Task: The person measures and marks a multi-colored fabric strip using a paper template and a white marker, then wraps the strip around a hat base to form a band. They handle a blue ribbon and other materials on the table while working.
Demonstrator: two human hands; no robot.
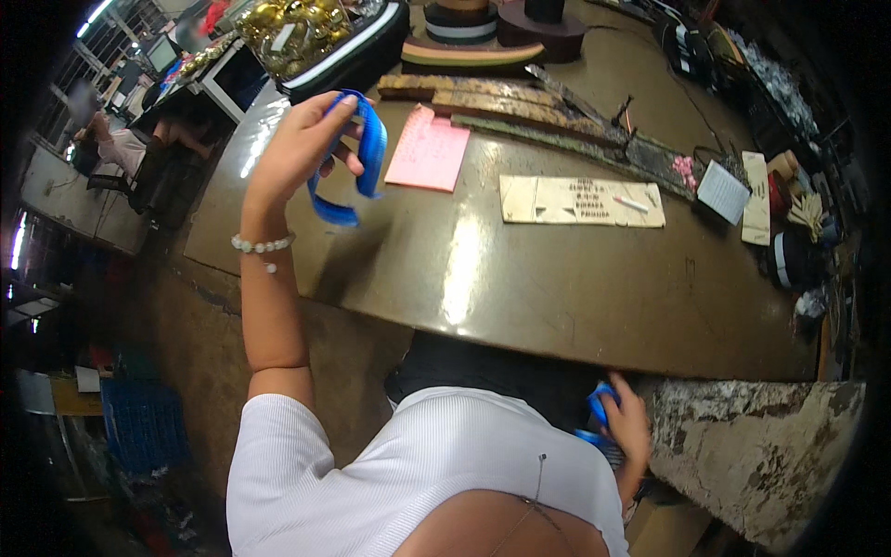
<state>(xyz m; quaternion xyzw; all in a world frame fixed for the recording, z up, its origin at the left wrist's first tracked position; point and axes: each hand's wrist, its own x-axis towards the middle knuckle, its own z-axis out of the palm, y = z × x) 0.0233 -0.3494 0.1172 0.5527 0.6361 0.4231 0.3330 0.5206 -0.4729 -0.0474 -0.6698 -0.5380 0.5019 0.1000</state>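
Observation:
Raised over the table's left part, my left hand (302, 148) pinches a blue ribbon-like strip (373, 153) between thumb and fingers. The strip hangs in loose loops beside the fingers, above the tabletop. Down at the right, just off the table's front edge, my right hand (628, 418) is closed around more blue strip (601, 401). Part of that lower strip shows below the fingers, against dark clothing. Whether both blue pieces are one length I cannot tell. A pink notepad (429, 153) lies just right of my left hand.
Long worn wooden bars (520, 107) lie across the brown table (557, 288). A cardboard strip (557, 200) with a white pen (631, 203) is nearer. Rolled tape (541, 37) and a clear bag of gold-coloured pieces (292, 32) stand behind. Another person (121, 144) sits far left.

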